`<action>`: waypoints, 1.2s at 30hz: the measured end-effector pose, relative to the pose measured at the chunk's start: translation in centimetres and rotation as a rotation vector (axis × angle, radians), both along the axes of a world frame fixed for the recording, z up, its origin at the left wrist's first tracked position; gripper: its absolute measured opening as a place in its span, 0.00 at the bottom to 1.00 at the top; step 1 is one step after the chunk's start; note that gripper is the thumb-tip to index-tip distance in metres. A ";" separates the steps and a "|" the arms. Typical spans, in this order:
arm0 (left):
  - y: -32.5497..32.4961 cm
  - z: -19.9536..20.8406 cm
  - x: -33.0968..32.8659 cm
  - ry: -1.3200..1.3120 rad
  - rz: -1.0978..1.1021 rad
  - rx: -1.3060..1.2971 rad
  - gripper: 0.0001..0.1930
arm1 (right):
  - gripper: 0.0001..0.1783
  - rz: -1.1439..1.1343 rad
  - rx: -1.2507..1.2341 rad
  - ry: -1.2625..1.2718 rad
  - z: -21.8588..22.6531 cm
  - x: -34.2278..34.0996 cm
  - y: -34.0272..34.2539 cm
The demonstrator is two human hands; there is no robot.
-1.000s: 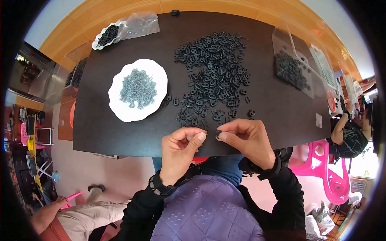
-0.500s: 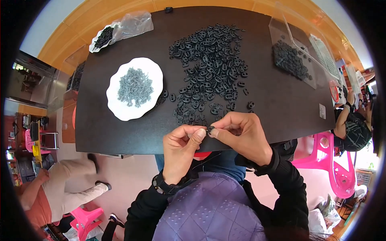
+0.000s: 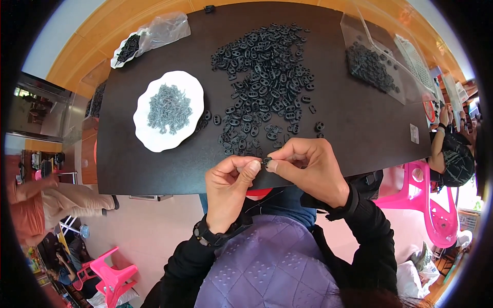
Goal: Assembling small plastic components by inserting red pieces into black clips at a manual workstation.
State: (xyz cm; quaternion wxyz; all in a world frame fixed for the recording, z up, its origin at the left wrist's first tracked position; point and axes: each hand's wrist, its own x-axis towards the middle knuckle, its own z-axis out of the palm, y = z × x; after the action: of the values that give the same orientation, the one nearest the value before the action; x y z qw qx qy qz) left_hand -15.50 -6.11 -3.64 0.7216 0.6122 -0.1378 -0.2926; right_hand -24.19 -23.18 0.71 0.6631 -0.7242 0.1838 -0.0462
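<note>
Over the table's near edge my two hands meet fingertip to fingertip. My right hand (image 3: 316, 167) pinches a small black cord lock (image 3: 266, 161) between thumb and forefinger. At the left end of that piece, the thumb and forefinger of my left hand (image 3: 229, 186) are pressed together; whatever they hold is too small to make out. Just beyond my fingers spreads a large heap of black plastic cord locks (image 3: 267, 77), many oval with two holes. To the left, a white scalloped plate (image 3: 146, 131) bears a pile of small grey metal springs (image 3: 168, 109).
A clear plastic bin (image 3: 398, 92) with black parts sits at the right. A smaller white dish (image 3: 119, 60) of black pieces and a plastic bag (image 3: 167, 32) lie far left. Pink stools (image 3: 431, 205) flank me. One person (image 3: 33, 203) is at left, another (image 3: 452, 159) at right.
My hands keep nearly the same pinch at the cord lock. The view has shifted slightly, and the person at left has moved farther toward the left edge.
</note>
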 end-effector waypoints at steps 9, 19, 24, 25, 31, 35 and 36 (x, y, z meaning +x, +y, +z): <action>-0.1 -0.1 -0.3 0.022 -0.006 0.002 0.08 | 0.08 -0.001 0.003 -0.014 -0.5 -0.1 0.0; -0.1 -0.2 -0.2 0.013 0.000 0.031 0.08 | 0.06 -0.035 0.003 -0.009 -0.4 -0.3 0.1; -0.2 -0.2 -0.3 0.019 -0.002 0.016 0.08 | 0.08 -0.007 -0.017 -0.010 -0.3 -0.2 0.1; -0.1 -0.2 -0.3 0.022 -0.002 0.021 0.07 | 0.08 -0.007 -0.017 -0.011 -0.4 -0.2 0.1; -0.2 -0.3 -0.5 0.006 0.009 -0.017 0.06 | 0.06 -0.006 -0.043 -0.034 -0.8 -0.2 0.3; -0.3 -0.3 -0.7 0.001 0.021 -0.007 0.07 | 0.06 -0.019 -0.070 -0.045 -1.1 -0.2 0.6; -0.5 -0.3 -0.8 0.009 0.026 -0.004 0.07 | 0.06 -0.030 -0.088 -0.058 -1.2 -0.2 0.6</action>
State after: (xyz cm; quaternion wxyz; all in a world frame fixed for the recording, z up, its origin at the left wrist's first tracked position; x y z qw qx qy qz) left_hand -16.25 -6.56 -3.97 0.7271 0.6112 -0.1271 -0.2856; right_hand -24.36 -22.55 -0.51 0.6347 -0.7484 0.1731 -0.0849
